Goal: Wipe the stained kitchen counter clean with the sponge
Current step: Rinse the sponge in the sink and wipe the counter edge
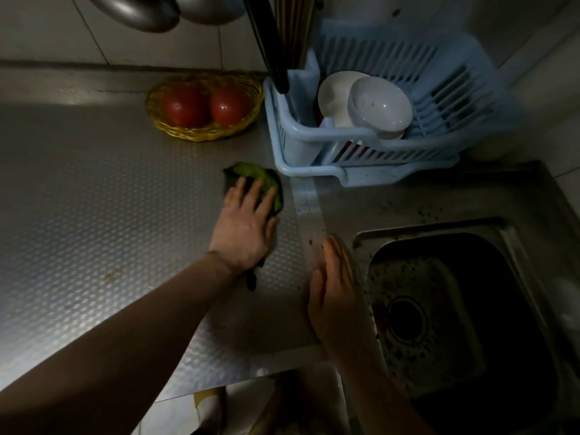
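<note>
Green sponge [255, 180] beside the sink [439, 296]: soft, compressible. I press it flat with my left hand [243, 227], fingers [255, 193] spread on top; right hand [335, 296] open, braced on the tabletop [94, 215].

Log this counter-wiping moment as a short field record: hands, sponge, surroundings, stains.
left hand: flat on the green sponge, pressing it to the counter
right hand: empty, resting at the counter edge beside the sink
behind sponge: yellow basket with two tomatoes
right of basket: blue dish rack, white bowls
stains: dark specks around the sink rim
</note>
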